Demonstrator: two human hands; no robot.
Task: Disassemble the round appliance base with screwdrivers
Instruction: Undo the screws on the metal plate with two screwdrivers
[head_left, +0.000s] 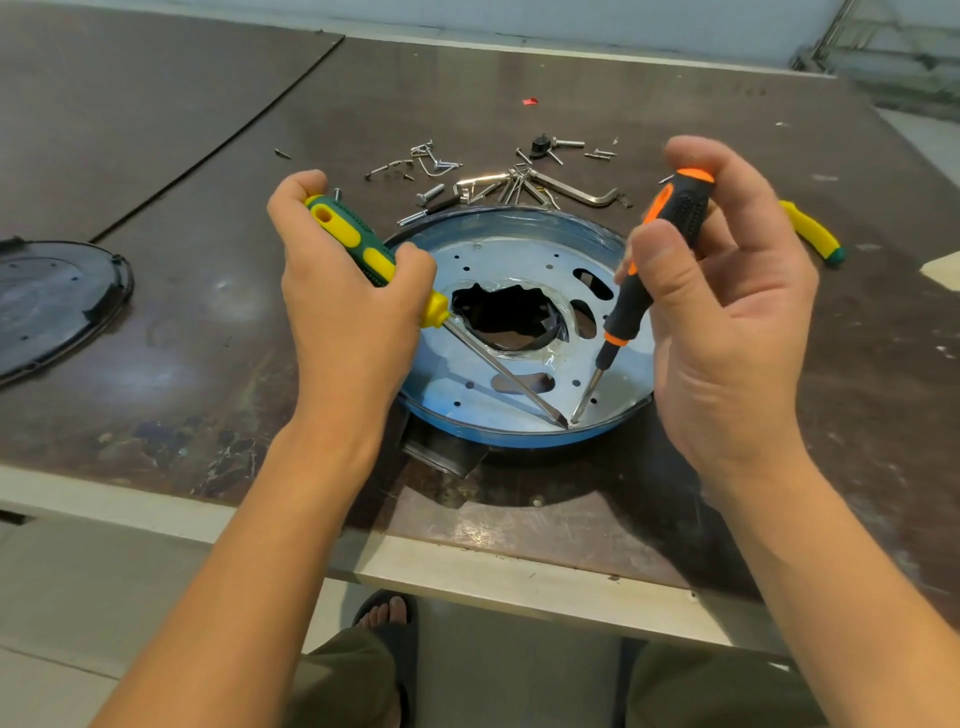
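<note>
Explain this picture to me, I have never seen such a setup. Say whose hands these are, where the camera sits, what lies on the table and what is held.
There is no machine here: a person works bare-handed, and one camera worn on the head looks down at the hands. The left hand grips a green screwdriver; the right hand pinches an orange screwdriver. Both tips meet at the near edge of the round base, a blue-rimmed metal plate on the table. Behind it lie loose screws and hex keys. A dark cover lies at the left, and a third screwdriver lies at the right, partly behind the hand.
</note>
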